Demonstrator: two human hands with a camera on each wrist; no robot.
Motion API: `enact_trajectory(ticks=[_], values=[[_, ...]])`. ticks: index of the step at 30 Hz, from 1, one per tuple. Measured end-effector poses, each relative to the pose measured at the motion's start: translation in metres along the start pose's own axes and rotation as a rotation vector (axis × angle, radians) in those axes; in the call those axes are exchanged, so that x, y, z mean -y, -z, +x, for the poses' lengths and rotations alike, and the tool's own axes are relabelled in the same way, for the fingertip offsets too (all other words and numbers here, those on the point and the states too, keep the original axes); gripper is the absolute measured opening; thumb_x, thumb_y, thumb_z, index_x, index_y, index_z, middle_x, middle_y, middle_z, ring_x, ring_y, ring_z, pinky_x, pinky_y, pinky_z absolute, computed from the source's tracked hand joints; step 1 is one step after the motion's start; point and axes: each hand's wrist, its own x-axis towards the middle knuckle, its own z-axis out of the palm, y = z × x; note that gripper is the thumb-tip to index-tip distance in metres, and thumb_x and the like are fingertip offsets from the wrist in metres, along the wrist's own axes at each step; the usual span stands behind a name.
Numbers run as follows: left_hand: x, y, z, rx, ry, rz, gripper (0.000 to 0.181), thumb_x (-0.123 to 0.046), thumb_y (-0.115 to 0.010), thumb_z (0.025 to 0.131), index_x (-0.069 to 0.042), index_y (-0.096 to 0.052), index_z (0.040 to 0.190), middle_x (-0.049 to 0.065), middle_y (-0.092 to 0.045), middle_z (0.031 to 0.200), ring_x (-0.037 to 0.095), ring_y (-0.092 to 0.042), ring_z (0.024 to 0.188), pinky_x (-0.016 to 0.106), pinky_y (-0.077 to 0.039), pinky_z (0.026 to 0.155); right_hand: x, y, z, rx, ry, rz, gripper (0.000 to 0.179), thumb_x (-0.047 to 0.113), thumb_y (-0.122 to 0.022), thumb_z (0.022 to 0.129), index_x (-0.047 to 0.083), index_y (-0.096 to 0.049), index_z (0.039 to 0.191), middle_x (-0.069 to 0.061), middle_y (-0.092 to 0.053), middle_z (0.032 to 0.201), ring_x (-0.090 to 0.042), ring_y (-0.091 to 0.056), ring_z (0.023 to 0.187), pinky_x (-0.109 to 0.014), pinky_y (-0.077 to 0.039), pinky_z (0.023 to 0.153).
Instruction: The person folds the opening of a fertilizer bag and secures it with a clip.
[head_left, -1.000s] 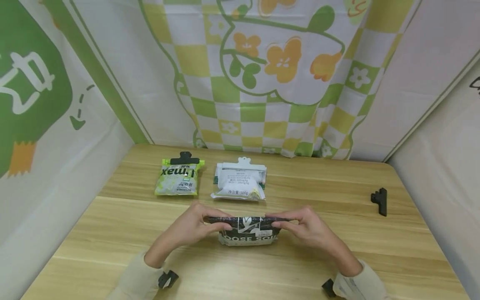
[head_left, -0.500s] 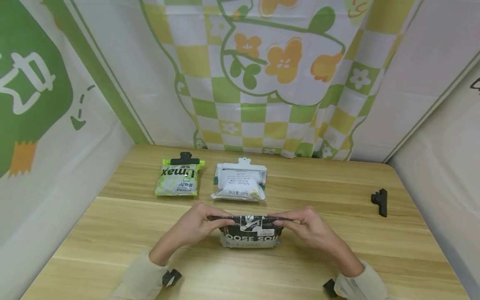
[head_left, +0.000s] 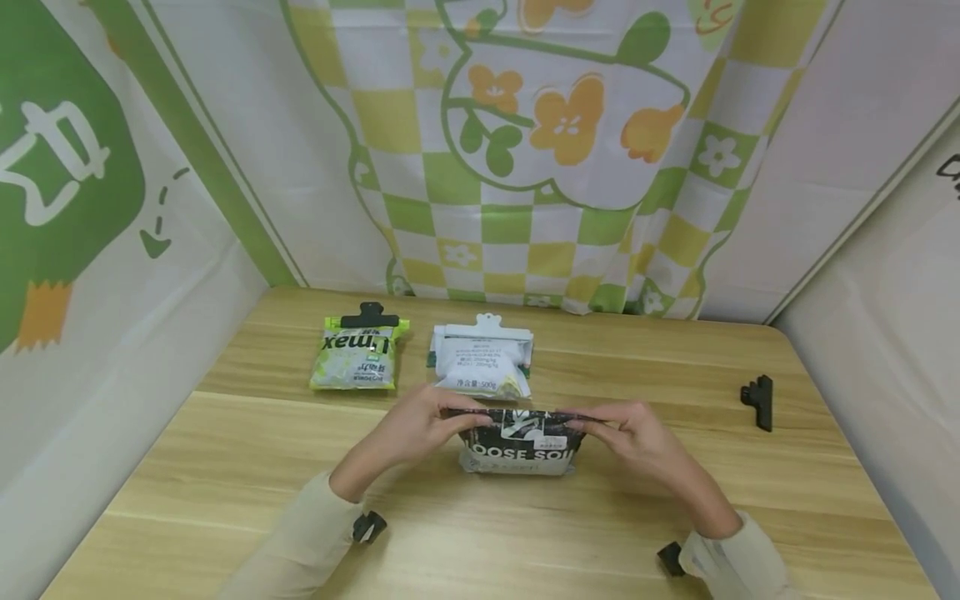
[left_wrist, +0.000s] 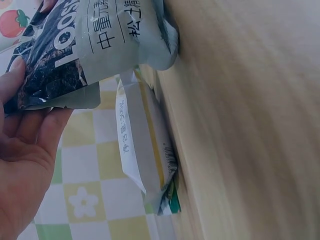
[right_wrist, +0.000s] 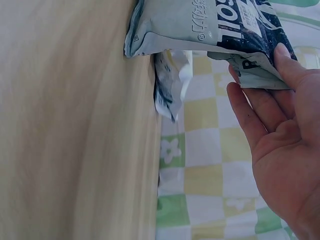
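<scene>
A black and grey bag lettered "LOOSE SOIL" (head_left: 519, 454) stands at the middle of the table, its top edge folded over. My left hand (head_left: 412, 429) pinches the top left end of the fold, thumb on the front and fingers behind. At the opposite end my right hand (head_left: 641, 437) pinches the fold the same way. In the left wrist view the thumb lies on the black part of the bag (left_wrist: 55, 60). The right wrist view shows a loose grey flap (right_wrist: 260, 75) turned down behind the bag, between thumb and fingers.
Behind the held bag lies a white bag (head_left: 480, 367) closed with a white clip (head_left: 487, 329). Left of it is a green-yellow bag (head_left: 354, 358) with a black clip (head_left: 370, 317). A loose black clip (head_left: 759, 403) lies at the right of the wooden table (head_left: 225, 467). Curtains stand behind.
Both hands have moved the soil bag away from me and slightly to the right, closer to the white bag. Their pinch on the folded top has stayed.
</scene>
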Motion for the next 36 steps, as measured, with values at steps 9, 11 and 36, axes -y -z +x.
enact_trajectory(ticks=[9,11,36], values=[[0.004,-0.006,0.018,-0.006,-0.146,-0.009,0.019,-0.02,-0.072,0.1,-0.012,-0.083,0.113,0.01,-0.082,0.107,-0.009,-0.024,0.045,0.014,-0.031,0.045,-0.012,0.007,-0.002,-0.049,0.085,-0.025,0.027,-0.004,-0.071,0.094,0.003,-0.078,0.119,-0.018,-0.077,0.12,0.003,-0.073,0.104,-0.013,-0.058,0.072],[0.004,-0.007,0.018,0.002,-0.154,-0.018,0.018,-0.019,-0.072,0.1,-0.012,-0.083,0.112,0.01,-0.082,0.107,-0.009,-0.026,0.046,0.014,-0.032,0.045,-0.012,0.007,-0.004,-0.048,0.108,-0.016,0.029,-0.007,-0.071,0.093,0.002,-0.078,0.12,-0.02,-0.077,0.121,0.003,-0.072,0.108,-0.012,-0.059,0.078],[-0.001,-0.022,-0.011,-0.033,-0.363,0.006,0.025,-0.006,-0.077,0.092,-0.007,-0.08,0.116,0.01,-0.081,0.111,-0.015,-0.04,0.051,0.006,-0.036,0.045,0.002,0.006,-0.029,0.036,0.144,-0.073,0.04,-0.005,-0.074,0.091,0.009,-0.074,0.129,-0.015,-0.075,0.126,-0.01,-0.071,0.118,-0.014,-0.056,0.096]])
